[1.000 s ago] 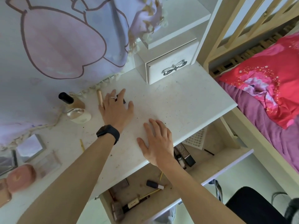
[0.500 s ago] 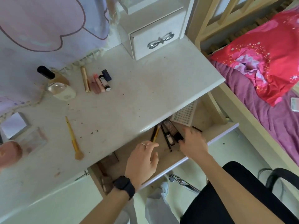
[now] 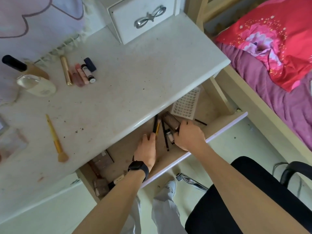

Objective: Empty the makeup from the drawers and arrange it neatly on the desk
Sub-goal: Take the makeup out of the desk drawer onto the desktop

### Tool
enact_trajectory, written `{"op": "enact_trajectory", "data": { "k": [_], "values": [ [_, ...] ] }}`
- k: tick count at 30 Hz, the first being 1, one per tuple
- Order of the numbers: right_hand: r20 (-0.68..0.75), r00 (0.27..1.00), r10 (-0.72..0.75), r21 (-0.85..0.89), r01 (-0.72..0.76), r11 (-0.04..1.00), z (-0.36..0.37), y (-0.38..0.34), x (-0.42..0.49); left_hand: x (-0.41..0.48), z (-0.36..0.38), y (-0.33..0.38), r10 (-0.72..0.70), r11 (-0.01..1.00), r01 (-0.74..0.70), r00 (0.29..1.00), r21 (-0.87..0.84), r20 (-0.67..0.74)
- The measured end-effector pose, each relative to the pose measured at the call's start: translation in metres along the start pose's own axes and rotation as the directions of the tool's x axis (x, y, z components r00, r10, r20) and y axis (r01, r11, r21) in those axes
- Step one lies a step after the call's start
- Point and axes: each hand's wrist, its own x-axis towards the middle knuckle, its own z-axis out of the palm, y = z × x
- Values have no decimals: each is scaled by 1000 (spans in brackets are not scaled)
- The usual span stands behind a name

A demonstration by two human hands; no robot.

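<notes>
Partly under the desk (image 3: pixel 135 81), left hand (image 3: pixel 146 150) pinches pencils (image 3: pixel 156 125), right hand (image 3: pixel 190 138) grips brown case (image 3: pixel 170 120).

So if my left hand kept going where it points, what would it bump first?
The pencils: the left hand pinches them, and they lie along that line. Past them it would probably slide under the desk edge, though depth is hard to judge. The right hand holds a brown case just beside.

No readable text, tube (image 3: pixel 88 73) lettering blurred
</notes>
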Motion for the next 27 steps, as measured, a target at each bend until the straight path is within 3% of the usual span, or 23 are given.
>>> {"op": "enact_trajectory", "data": {
  "k": [4,8,10,16,20,27],
  "values": [
    [-223,975,-17,112,43,993,-16,14,-19,6,-5,9,103,984,-101,995,150,-6],
    [-340,939,44,248,45,968,-12,37,-40,17,-9,25,347,907,-323,937,269,-46],
    [-400,913,79,334,65,940,-1,45,-47,24,-2,33,387,868,-355,921,347,-27],
    [-571,807,150,462,165,871,23,49,-51,31,14,61,182,953,-172,983,250,-18],
    [-563,799,212,539,160,827,23,51,-49,34,9,72,-2,993,-4,999,117,48],
    [-508,823,256,622,144,770,17,53,-53,33,11,66,83,987,-89,995,132,54]
  ]
}}
